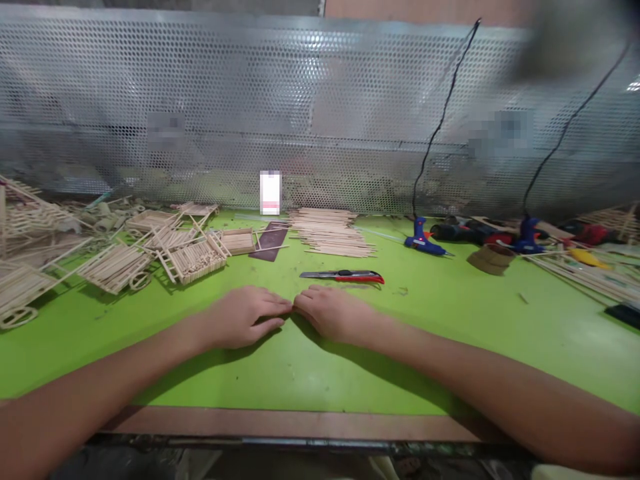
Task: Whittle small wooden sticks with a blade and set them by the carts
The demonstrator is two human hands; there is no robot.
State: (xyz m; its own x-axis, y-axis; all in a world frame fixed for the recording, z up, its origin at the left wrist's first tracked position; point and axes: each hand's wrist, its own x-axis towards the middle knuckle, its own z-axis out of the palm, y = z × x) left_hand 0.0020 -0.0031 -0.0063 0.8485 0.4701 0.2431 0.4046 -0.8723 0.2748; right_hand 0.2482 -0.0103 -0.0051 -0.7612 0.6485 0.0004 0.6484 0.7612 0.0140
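The red-handled knife lies between the worktop's front and back edges, beyond the left hand and right hand. Their fingertips meet; I cannot tell whether either grip holds anything. Leftmost stick frames are cut off.

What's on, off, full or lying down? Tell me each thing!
Left hand, palm down
Right hand, palm down
Knife, lying flat, blade unclear
Phone, upright, screen lit
Left glue gun, red light showing
Right glue gun, can't tell if on
Sticks, piled flat
Wooden cart, loaded with stick pieces
Dark sheet, lying flat
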